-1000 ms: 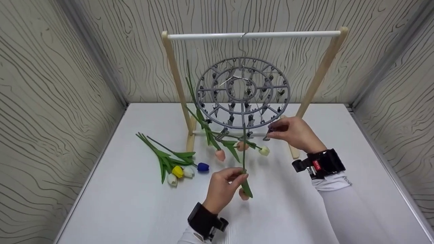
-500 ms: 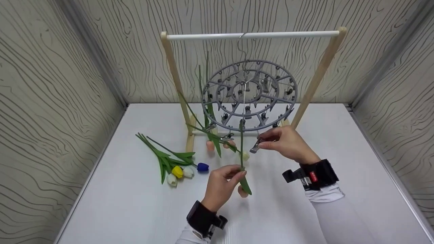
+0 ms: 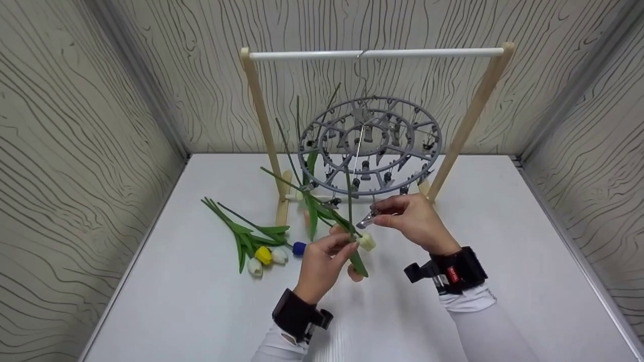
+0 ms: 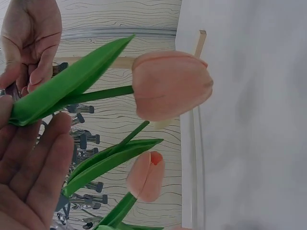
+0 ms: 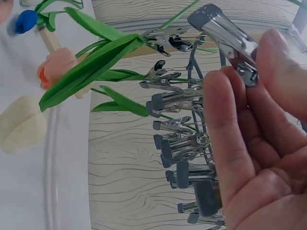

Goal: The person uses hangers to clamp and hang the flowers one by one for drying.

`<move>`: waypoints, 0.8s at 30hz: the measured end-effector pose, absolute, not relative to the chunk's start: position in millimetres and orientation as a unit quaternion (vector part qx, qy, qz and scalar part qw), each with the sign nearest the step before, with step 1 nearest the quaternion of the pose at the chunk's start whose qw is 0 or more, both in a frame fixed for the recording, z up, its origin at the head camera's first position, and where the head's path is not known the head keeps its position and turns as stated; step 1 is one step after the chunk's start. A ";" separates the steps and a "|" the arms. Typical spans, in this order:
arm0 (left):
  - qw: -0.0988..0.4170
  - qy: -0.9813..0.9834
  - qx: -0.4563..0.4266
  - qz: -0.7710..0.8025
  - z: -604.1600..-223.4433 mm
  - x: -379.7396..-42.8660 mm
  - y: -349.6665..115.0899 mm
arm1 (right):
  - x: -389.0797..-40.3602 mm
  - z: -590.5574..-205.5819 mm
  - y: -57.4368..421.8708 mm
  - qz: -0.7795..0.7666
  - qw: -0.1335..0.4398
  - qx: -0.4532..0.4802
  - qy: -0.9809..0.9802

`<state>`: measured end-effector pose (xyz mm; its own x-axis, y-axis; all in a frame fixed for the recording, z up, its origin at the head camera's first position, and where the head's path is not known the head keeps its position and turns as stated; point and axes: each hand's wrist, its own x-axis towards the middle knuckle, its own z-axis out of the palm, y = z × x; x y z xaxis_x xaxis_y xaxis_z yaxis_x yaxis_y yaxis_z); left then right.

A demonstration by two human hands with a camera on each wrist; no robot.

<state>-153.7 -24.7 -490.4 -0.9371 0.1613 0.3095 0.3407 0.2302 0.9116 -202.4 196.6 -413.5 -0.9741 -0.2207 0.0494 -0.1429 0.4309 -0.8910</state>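
Note:
In the head view my left hand [image 3: 324, 264] pinches the stem of a pink artificial tulip, its bloom [image 3: 355, 273] hanging down and the stem end pointing up. That bloom [image 4: 172, 86] fills the middle of the left wrist view. My right hand [image 3: 416, 222] pinches a grey-tipped metal clip [image 3: 366, 219] between thumb and fingers, close to the right of the stem. The clip [image 5: 225, 36] hangs from a round grey drying hanger [image 3: 370, 192]. Clips on the hanger's left side hold other tulips head down, among them a white one [image 3: 367, 242] beside my left fingertips.
The hanger hooks on the white bar [image 3: 427, 53] of a wooden stand [image 3: 256, 100]. Several loose tulips lie on the white table [image 3: 201, 301] at left, with yellow [image 3: 263, 254], white [image 3: 255, 267] and blue [image 3: 299, 249] blooms. Patterned walls enclose the table.
My right hand has moved left and down with the clip, nearer the stem. My left hand has shifted slightly up and left with the tulip. The hanger has turned and tilted, swinging its clipped tulips.

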 end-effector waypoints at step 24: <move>0.104 -0.779 -0.165 -0.596 -477.3 -161.6 -20.1 | -180.4 -429.6 165.4 -0.689 -0.055 -0.016 0.722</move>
<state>-161.6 -20.1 -477.3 -0.9236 0.1332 0.3594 0.3817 0.2354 0.8938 -180.4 165.4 -429.6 -0.9935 0.0523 0.1013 -0.0988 0.0493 -0.9939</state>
